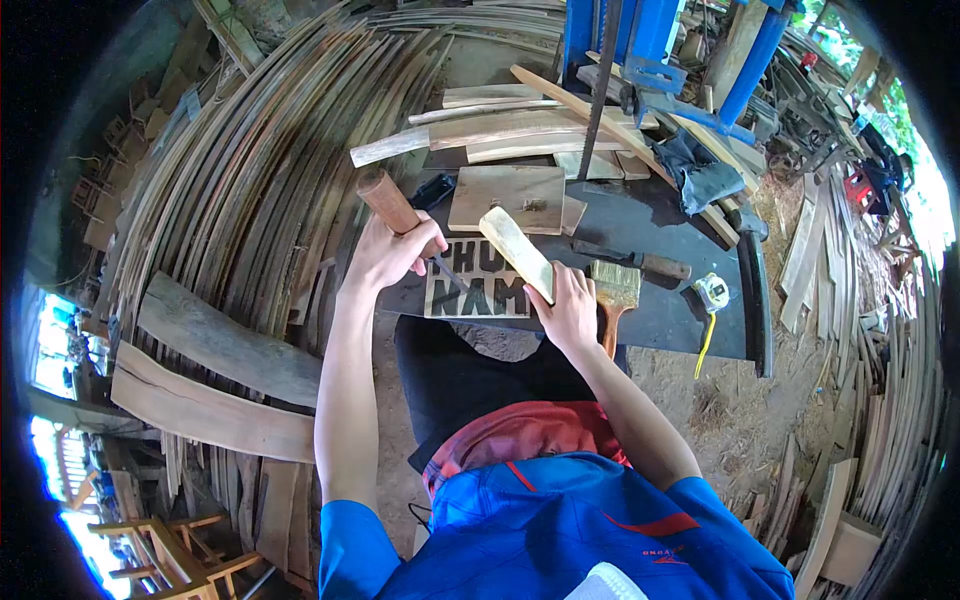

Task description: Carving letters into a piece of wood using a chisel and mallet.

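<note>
My left hand [380,252] is closed round the wooden handle of a chisel [385,198]. Its handle slants up to the left, and its metal blade points down at a small wooden board [434,300] with dark carved letters. In my right hand [568,310] is a pale, flat wooden stick [512,248], held over the board's right part and tilted up to the left. A wide brush [615,285] lies right beside that hand. Behind the board is a square wooden block [507,198]. A small black object [433,190] rests beyond my left hand.
On the dark table [640,315] lie a wooden-handled tool [635,262] and a yellow-and-white tape measure [712,292] with its tape out. A saw blade [598,95] stands upright before a blue machine frame [650,40]. Long planks [250,150] are stacked at left.
</note>
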Available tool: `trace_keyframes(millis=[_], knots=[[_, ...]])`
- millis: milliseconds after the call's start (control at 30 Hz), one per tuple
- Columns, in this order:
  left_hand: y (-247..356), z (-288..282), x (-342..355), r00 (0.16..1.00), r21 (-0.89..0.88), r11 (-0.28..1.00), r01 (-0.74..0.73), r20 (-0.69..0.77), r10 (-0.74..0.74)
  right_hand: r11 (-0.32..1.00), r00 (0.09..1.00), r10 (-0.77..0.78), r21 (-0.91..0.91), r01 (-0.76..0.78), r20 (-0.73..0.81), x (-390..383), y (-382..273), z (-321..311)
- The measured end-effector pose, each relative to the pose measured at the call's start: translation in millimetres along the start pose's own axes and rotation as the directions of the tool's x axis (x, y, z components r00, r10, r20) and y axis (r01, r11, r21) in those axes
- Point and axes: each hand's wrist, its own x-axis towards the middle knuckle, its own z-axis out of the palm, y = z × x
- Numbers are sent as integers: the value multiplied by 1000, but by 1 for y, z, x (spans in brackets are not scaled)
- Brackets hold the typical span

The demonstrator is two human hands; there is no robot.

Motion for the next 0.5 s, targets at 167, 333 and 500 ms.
trace_keyframes(millis=[167, 333, 500], knots=[[-2, -3, 9, 1000, 19, 1000, -18, 25, 17, 1000, 1000, -8, -1, 8, -9, 3, -1, -1], [-6, 1, 7, 999, -41, 999, -10, -41, 8, 1000, 1000, 4, 11, -4, 1, 2, 0, 0], [-22, 8, -2, 984, -118, 992, -37, -177, 16, 1000, 999, -19, 7, 19, -34, 3, 2, 2]])
